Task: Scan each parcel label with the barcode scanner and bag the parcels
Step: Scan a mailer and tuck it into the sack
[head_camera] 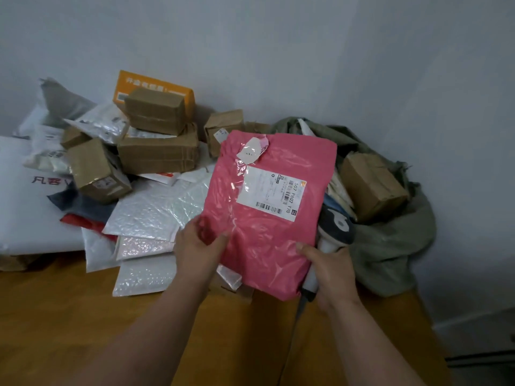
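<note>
Pale wall (pixel 362 65), wooden floor (pixel 69 316)

pink mailer (pixel 267 218): glossy plastic | boxes (pixel 156 111): matt cardboard | sack (pixel 390 246): rough woven

A wooden floor (pixel 69 316) carries heaped parcels (pixel 156 151) and, seemingly, a green sack (pixel 390 246).

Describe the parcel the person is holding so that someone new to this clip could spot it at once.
Start at the green sack slumped against the wall on the right; just in front of it, both hands lift a flat pink parcel. It is the only pink mailer here, among brown boxes and white bubble mailers, with a white barcode label facing up.
</note>
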Available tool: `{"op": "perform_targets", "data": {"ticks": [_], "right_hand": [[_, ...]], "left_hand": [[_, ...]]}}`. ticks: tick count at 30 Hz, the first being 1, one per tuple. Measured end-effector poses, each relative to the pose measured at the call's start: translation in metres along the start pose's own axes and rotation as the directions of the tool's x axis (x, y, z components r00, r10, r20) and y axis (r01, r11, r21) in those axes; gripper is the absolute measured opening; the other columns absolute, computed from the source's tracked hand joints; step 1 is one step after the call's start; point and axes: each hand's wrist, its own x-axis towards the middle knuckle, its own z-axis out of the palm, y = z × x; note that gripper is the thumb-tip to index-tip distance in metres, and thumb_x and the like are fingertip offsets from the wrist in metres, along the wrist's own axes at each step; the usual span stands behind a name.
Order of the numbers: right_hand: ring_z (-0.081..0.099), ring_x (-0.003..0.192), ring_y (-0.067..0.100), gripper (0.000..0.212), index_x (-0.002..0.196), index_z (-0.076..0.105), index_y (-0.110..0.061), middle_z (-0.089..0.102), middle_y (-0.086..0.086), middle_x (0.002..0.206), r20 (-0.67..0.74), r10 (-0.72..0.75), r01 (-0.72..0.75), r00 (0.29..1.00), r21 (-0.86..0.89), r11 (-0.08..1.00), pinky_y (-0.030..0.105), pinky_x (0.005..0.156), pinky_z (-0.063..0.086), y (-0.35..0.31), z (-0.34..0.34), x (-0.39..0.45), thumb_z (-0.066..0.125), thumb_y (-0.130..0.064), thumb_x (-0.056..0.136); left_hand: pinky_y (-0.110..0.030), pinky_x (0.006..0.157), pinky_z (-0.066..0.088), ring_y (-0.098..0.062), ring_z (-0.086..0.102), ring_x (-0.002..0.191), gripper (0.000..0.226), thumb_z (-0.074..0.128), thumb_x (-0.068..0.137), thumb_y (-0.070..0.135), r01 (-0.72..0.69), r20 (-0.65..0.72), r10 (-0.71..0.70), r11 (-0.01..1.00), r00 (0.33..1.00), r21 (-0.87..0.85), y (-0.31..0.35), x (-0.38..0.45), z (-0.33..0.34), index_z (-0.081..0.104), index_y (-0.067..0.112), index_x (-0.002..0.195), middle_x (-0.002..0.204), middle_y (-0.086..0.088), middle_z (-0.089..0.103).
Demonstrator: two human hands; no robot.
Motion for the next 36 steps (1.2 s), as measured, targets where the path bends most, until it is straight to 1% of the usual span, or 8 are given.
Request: {"op": "perform_targets", "data": {"ticks": [3,8,12,15,18,23,30,36], "right_hand": [[0.075,0.093,0.03,0.06,0.124,0.064,-0.012,0.076,0.011,0.107,0.087,0.036,-0.038,0.996,0.025,0.999,0.051,0.084,0.06,-0.005,-0.006,0.001,0.087,-0.004,0.069],[0.076,0.092,0.03,0.052,0.119,0.068,-0.011,0.078,0.01,0.103,0.164,0.011,-0.012,0.986,0.007,1.0,0.052,0.085,0.059,-0.008,-0.005,0.001,0.087,-0.009,0.071],[0.072,0.098,0.02,0.058,0.123,0.065,-0.024,0.075,-0.002,0.108,-0.006,-0.038,0.038,0.999,0.0,0.999,0.042,0.089,0.057,-0.008,0.005,-0.002,0.087,-0.039,0.071],[0.07,0.087,0.018,0.034,0.108,0.064,-0.027,0.073,0.0,0.098,-0.133,-0.098,0.095,0.986,-0.029,0.995,0.034,0.07,0.056,-0.009,0.007,-0.006,0.081,-0.037,0.08],[0.068,0.078,0.021,0.022,0.091,0.063,-0.028,0.07,0.003,0.084,-0.148,-0.143,0.133,0.979,-0.076,0.988,0.029,0.058,0.05,-0.013,0.006,-0.012,0.08,-0.034,0.08],[0.064,0.061,0.016,0.017,0.087,0.068,-0.014,0.067,-0.002,0.059,0.004,-0.088,0.089,0.996,-0.042,0.995,0.034,0.06,0.051,-0.021,0.014,-0.029,0.08,-0.024,0.08],[0.065,0.058,0.014,0.023,0.099,0.071,-0.004,0.069,0.007,0.074,0.225,-0.001,-0.037,0.974,0.163,0.986,0.029,0.051,0.053,-0.038,0.037,-0.054,0.079,-0.017,0.081],[0.061,0.056,0.015,0.01,0.08,0.072,-0.013,0.065,0.007,0.071,0.376,0.007,-0.113,0.927,0.261,0.959,0.028,0.05,0.052,-0.051,0.045,-0.068,0.078,-0.02,0.081]], "left_hand": [[-0.06,0.102,0.046,-0.034,0.048,0.133,0.109,0.082,0.064,0.064,0.129,0.005,-0.13,0.987,0.991,0.091,0.001,0.019,-0.02,0.029,0.029,0.152,0.152,-0.006,0.042],[-0.063,0.085,0.055,-0.037,0.072,0.096,0.066,0.089,0.054,0.043,0.373,0.293,-0.312,0.91,0.904,-0.181,0.005,0.03,-0.038,0.067,0.021,0.111,0.105,-0.011,0.075],[-0.057,0.087,0.056,-0.036,0.071,0.099,0.05,0.083,0.07,0.029,0.349,0.238,-0.28,0.874,0.93,-0.338,-0.004,0.024,-0.048,0.066,0.019,0.116,0.108,-0.011,0.075],[-0.043,0.069,0.059,-0.03,0.073,0.091,0.033,0.075,0.084,0.02,0.31,0.145,-0.275,0.833,0.951,-0.458,-0.01,0.02,-0.051,0.064,0.02,0.115,0.103,-0.006,0.076],[-0.038,0.071,0.055,-0.027,0.069,0.099,0.03,0.071,0.088,0.016,0.278,0.09,-0.273,0.796,0.958,-0.538,-0.012,0.013,-0.053,0.062,0.021,0.116,0.109,-0.004,0.073],[-0.031,0.067,0.049,-0.018,0.066,0.099,0.031,0.069,0.09,0.009,0.241,0.063,-0.249,0.793,0.967,-0.56,-0.013,-0.001,-0.052,0.06,0.028,0.112,0.112,0.002,0.071],[-0.04,0.078,0.052,-0.023,0.064,0.113,0.039,0.068,0.089,0.005,0.25,0.161,-0.192,0.79,0.968,-0.56,-0.024,-0.015,-0.047,0.059,0.026,0.121,0.118,0.0,0.07],[-0.047,0.09,0.053,-0.026,0.062,0.116,0.041,0.069,0.089,0.005,0.249,0.189,-0.171,0.789,0.967,-0.561,-0.031,-0.023,-0.042,0.058,0.021,0.125,0.122,-0.005,0.067]]}}
